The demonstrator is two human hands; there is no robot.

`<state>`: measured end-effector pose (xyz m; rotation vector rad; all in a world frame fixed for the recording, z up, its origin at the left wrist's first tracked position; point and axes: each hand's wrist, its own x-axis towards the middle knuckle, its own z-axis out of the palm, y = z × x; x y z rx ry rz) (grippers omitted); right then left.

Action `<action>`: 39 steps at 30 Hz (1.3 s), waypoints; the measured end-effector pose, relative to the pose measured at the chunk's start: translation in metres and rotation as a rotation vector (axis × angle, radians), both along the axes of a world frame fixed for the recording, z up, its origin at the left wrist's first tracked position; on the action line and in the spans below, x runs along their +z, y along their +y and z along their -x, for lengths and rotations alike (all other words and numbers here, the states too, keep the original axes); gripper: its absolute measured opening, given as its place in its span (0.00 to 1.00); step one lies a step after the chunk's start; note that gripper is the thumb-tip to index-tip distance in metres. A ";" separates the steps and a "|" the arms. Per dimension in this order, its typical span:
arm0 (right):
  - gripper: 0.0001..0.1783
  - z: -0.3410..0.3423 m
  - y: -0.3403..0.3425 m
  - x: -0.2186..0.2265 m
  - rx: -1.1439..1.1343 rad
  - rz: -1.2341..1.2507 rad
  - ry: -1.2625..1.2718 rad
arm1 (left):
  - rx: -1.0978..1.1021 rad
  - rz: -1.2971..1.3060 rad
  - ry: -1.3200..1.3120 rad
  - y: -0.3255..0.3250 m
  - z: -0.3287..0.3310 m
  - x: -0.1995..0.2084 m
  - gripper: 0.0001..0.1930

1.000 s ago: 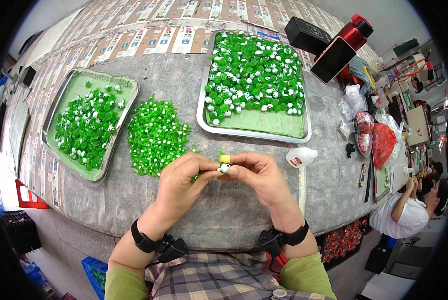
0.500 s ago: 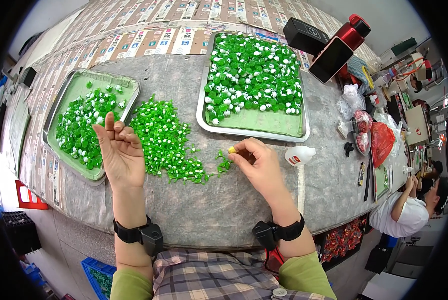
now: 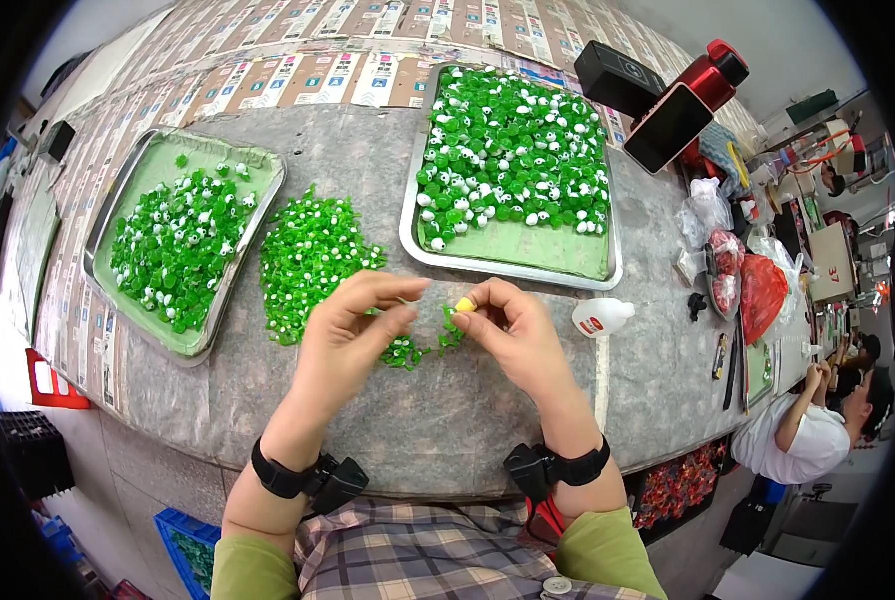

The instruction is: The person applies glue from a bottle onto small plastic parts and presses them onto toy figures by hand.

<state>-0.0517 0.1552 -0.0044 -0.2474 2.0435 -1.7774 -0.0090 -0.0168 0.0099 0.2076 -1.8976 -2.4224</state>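
Note:
My right hand (image 3: pixel 513 328) is closed in a pinch, with a small yellow piece (image 3: pixel 465 304) at its fingertips. Small green plastic pieces (image 3: pixel 451 335) lie right beside and below those fingertips. Facing it, my left hand (image 3: pixel 353 322) has its thumb and fingers curved with a gap between them, and nothing plain to see in it. Behind this hand spreads a pile of green pieces with white spots (image 3: pixel 313 255), partly covered by it. A white squeeze bottle (image 3: pixel 602 316) with a red label lies to the right of my right hand.
Green and white eyeball-like pieces fill a left metal tray (image 3: pixel 230 285) and a larger far tray (image 3: pixel 568 272). A black box (image 3: pixel 618 78), a phone (image 3: pixel 669 128) and a red bottle (image 3: pixel 716 75) stand far right. Bags (image 3: pixel 764 298) lie nearer; a person (image 3: pixel 813 425) sits at right.
My left hand has swung right from beside the left tray to the middle, close to my right hand. The right hand keeps its pinch in nearly the same place.

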 end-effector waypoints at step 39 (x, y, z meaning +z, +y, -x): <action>0.24 -0.017 0.021 0.073 -0.443 0.339 0.484 | -0.194 -0.597 -0.240 0.003 -0.002 -0.009 0.08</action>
